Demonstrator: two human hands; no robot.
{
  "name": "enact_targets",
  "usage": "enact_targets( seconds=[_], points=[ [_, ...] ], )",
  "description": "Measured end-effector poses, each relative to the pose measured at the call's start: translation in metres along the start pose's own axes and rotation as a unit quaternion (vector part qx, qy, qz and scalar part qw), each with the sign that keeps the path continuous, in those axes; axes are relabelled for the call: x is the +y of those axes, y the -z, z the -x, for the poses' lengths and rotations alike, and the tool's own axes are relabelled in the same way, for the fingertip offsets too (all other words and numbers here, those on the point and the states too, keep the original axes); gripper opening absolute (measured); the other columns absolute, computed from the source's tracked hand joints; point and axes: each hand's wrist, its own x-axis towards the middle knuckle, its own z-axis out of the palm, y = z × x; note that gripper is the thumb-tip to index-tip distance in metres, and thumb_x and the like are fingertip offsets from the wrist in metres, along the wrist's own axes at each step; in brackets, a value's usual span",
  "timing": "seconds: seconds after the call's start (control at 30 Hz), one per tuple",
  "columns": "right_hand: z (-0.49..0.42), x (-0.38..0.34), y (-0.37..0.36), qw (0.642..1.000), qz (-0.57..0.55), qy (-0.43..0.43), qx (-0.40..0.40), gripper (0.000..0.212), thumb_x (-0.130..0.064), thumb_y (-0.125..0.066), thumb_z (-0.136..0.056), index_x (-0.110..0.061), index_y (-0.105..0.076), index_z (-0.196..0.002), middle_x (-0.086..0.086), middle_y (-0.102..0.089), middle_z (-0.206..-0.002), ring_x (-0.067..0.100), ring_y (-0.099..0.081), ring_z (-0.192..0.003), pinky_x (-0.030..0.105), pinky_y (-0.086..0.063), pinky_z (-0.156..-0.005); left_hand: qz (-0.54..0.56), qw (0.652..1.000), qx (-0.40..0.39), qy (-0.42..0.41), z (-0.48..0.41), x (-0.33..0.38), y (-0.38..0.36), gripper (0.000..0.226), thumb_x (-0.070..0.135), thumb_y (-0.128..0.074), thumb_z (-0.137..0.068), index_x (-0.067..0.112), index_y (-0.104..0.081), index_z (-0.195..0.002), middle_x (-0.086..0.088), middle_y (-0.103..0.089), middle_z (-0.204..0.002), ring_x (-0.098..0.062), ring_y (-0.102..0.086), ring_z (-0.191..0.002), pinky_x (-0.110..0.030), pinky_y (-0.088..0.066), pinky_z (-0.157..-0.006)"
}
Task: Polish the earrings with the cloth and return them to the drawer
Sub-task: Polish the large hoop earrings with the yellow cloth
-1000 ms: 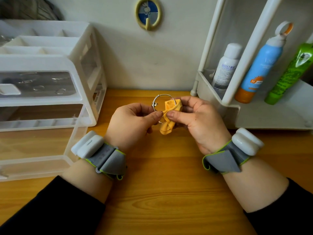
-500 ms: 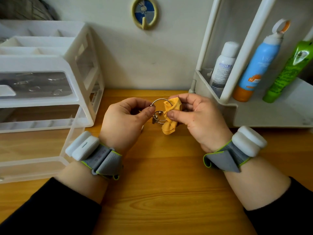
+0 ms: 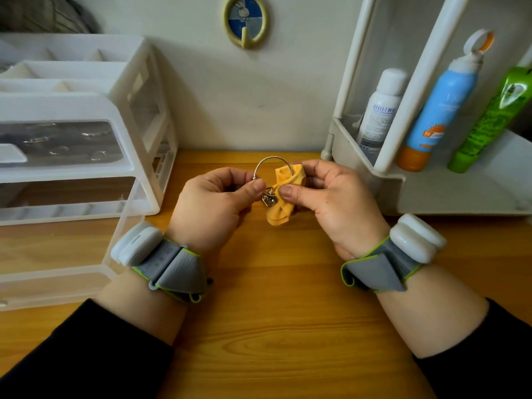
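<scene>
A silver hoop earring (image 3: 269, 161) with a small charm (image 3: 269, 200) is held above the wooden desk. My left hand (image 3: 214, 207) pinches the hoop's left end between thumb and fingers. My right hand (image 3: 334, 201) grips a crumpled orange cloth (image 3: 283, 197) that is wrapped round the hoop's right side, with the thumb pressing the cloth beside the charm. At the left stands a clear plastic drawer unit, and its lowest drawer (image 3: 57, 279) is pulled out toward me.
A white rack (image 3: 449, 194) at the right holds a white bottle (image 3: 377, 110), a blue spray can (image 3: 437, 110) and a green tube (image 3: 489, 119). A round wall hook (image 3: 246, 20) hangs at the back. Bare wooden desk (image 3: 273, 326) lies below my hands.
The hoop has turned in my fingers, so the charm now hangs out in view between my thumbs, and the cloth sits further along the hoop. Both hands stayed roughly in place.
</scene>
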Motion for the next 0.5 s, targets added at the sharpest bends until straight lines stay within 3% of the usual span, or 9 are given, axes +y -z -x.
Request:
enact_targets(
  seconds=[0.13, 0.27, 0.4, 0.5],
  points=[
    [0.0, -0.001, 0.0, 1.0, -0.021, 0.005, 0.016, 0.029, 0.0, -0.072, -0.076, -0.02, -0.064, -0.094, -0.002, -0.071, -0.079, 0.011, -0.068, -0.067, 0.024, -0.055, -0.062, -0.005, 1.0, 0.01, -0.018, 0.0, 0.0, 0.001, 0.003, 0.022, -0.07, -0.079, 0.021, -0.069, -0.077, 0.001, -0.063, -0.066, -0.006, -0.047, -0.048, -0.021, -0.04, -0.046],
    [-0.001, 0.002, 0.001, 0.999, 0.007, 0.01, 0.035, 0.03, -0.004, -0.074, -0.077, -0.018, -0.064, -0.102, 0.003, -0.071, -0.09, 0.015, -0.068, -0.078, 0.027, -0.055, -0.07, -0.004, 0.998, 0.041, -0.038, -0.002, 0.0, 0.006, 0.004, 0.023, -0.071, -0.078, 0.026, -0.069, -0.075, 0.008, -0.065, -0.062, -0.004, -0.051, -0.05, -0.019, -0.042, -0.05],
    [0.001, 0.001, 0.002, 0.998, 0.044, 0.019, 0.051, 0.024, -0.019, -0.075, -0.078, -0.021, -0.066, -0.099, 0.0, -0.072, -0.093, 0.014, -0.068, -0.087, 0.026, -0.055, -0.076, -0.037, 0.994, 0.085, -0.053, -0.005, 0.002, 0.006, 0.007, 0.019, -0.07, -0.08, 0.025, -0.068, -0.077, 0.006, -0.068, -0.068, -0.001, -0.055, -0.049, -0.013, -0.043, -0.048],
    [0.003, 0.0, 0.002, 0.997, 0.043, 0.02, 0.068, 0.023, -0.036, -0.074, -0.077, -0.022, -0.067, -0.095, 0.002, -0.073, -0.089, 0.018, -0.069, -0.085, 0.036, -0.057, -0.075, -0.069, 0.992, 0.1, -0.043, -0.011, 0.002, 0.007, 0.009, 0.017, -0.069, -0.082, 0.024, -0.066, -0.077, 0.005, -0.067, -0.071, 0.001, -0.055, -0.047, -0.01, -0.041, -0.045]
  ],
)
